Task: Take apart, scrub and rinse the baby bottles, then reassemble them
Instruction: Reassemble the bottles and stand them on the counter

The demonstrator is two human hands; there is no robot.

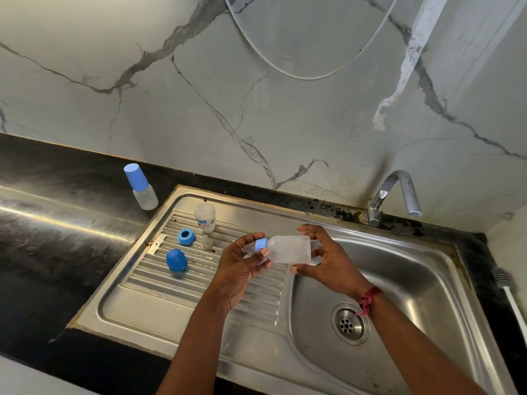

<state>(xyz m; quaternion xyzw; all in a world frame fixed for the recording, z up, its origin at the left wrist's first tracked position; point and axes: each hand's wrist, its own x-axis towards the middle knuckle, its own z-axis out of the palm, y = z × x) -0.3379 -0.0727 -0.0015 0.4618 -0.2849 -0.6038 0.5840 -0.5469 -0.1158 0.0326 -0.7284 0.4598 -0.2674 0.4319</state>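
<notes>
Over the sink (422,269), right fingers (309,230) grip the bottle (291,249), left fingers (245,240) its blue collar (261,244). Best steady the body; twist only the collar.

No legible text. Blue-and-red print on clear bottle (204,217) at back edge of drainboard (137,297): too small to read.

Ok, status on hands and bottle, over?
Left hand grips blue collar, right hand holds bottle base. Bottle level over drainboard edge, collar on. Loose ring, cap, nipple on drainboard, clear of hands.
</notes>
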